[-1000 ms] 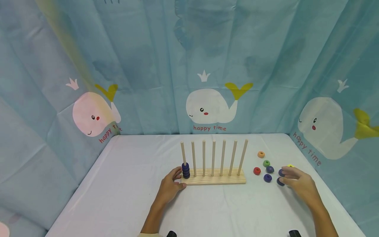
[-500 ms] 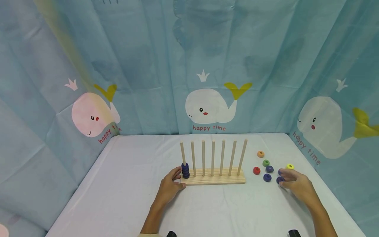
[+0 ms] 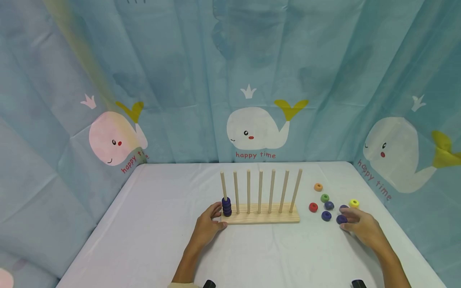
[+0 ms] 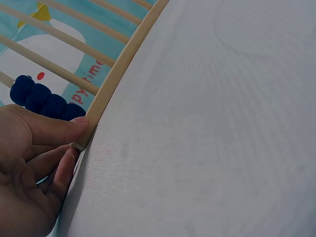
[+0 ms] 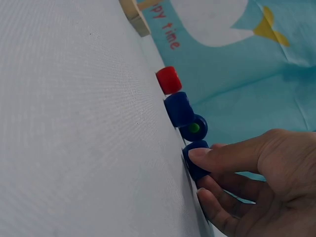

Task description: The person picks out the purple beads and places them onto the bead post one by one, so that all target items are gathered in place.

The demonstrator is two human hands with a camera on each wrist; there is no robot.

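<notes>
Blue bead (image 3: 341,219), nearest one in the right-hand cluster, is now pinched between thumb and fingertips of the right hand (image 3: 363,227). A second ago that hand hung looser over the same spot, covering part of the yellow bead (image 3: 354,203); fingers have since drawn in and the yellow bead shows clear. Judgement: grasp looks made, lift not yet — the right wrist view has the bead seemingly down on the white-covered tabletop (image 3: 162,200).

Another dark bead (image 3: 343,207) sits right behind the pinched one, partly hidden by the fingers; can't tell if they touch it.

Left hand (image 3: 206,227) unchanged: pinching the left end of the wooden peg rack (image 3: 260,218), thumb on the front edge, probably steadying it. Rack stands left of the cluster, pegs up, four stacked blue beads (image 3: 226,207) on the leftmost of seven pegs — same as before, so no gain on the rack yet.

Other loose beads, same spots: red (image 3: 313,207), green (image 3: 325,198), orange (image 3: 318,187), two more blue (image 3: 326,216).
</notes>
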